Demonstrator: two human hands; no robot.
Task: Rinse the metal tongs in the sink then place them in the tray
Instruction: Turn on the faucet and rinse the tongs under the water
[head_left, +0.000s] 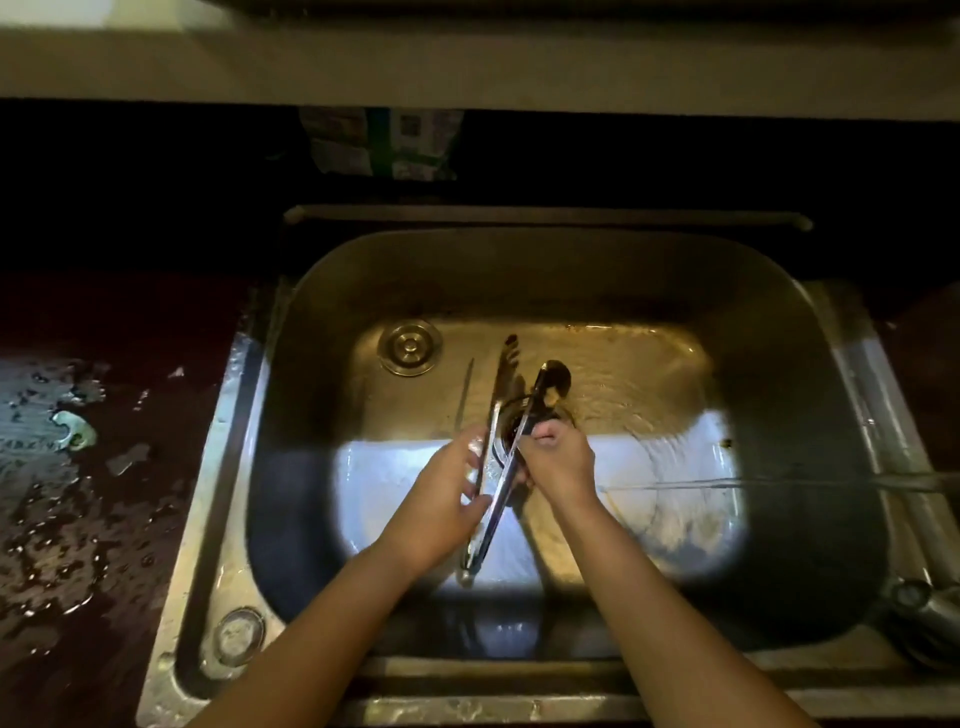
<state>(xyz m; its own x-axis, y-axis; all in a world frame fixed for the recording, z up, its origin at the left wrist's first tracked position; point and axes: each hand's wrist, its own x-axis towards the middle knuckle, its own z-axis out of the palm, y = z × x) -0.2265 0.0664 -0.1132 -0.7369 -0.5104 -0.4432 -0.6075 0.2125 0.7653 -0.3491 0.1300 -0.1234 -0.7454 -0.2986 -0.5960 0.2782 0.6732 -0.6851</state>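
Metal tongs (503, 415) are held over the middle of a steel sink (311, 322), hinge end toward me, the two arms spread and pointing away. My left hand (441, 499) grips the left arm near the hinge. My right hand (558, 457) is closed around the right arm, whose dark tip (555, 379) reaches over the wet sink floor. Shallow water ripples across the basin. No tray is in view.
A drain strainer (410, 347) sits at the sink's back left. A tap (924, 608) and its thin spout (904, 482) come in from the right. The dark counter (78, 493) on the left is wet. A printed package (379, 143) stands behind the sink.
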